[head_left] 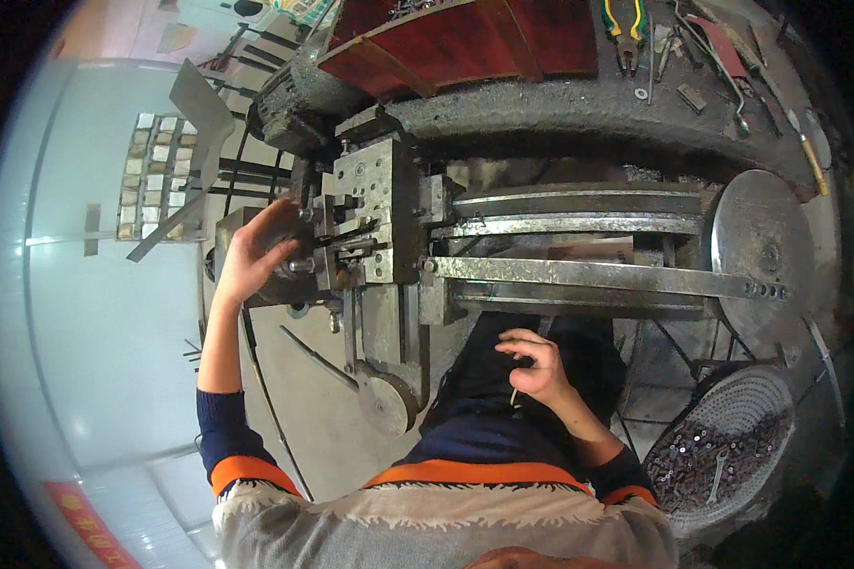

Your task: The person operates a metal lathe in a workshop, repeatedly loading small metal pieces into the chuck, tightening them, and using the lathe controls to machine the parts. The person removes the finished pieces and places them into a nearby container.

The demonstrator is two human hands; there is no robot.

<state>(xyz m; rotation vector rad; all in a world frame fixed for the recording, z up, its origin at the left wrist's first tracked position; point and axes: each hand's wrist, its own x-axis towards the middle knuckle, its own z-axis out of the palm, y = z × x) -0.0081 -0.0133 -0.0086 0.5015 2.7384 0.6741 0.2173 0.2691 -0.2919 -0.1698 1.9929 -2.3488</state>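
Observation:
A metal machine with a bolted tool block (378, 180) stands in front of me. My left hand (254, 254) is raised at the left end of the block, thumb and fingers apart, beside the small round fittings (304, 266) there. Whether the fingertips touch them I cannot tell. Over my lap hovers my right hand (538, 370), its fingers curled inward. A thin pale sliver (513, 396) shows just below it; most of what it may hold is hidden. Between the block and a large steel disc (761, 251) runs a flat steel bar (588, 277).
A perforated basket (731, 394) of small metal parts, with a wrench (718, 477) on top, stands at lower right. Yellow-green pliers (626, 38) and other tools lie at the far right. A red bin (465, 47) sits behind the machine. A lever (318, 358) juts out low.

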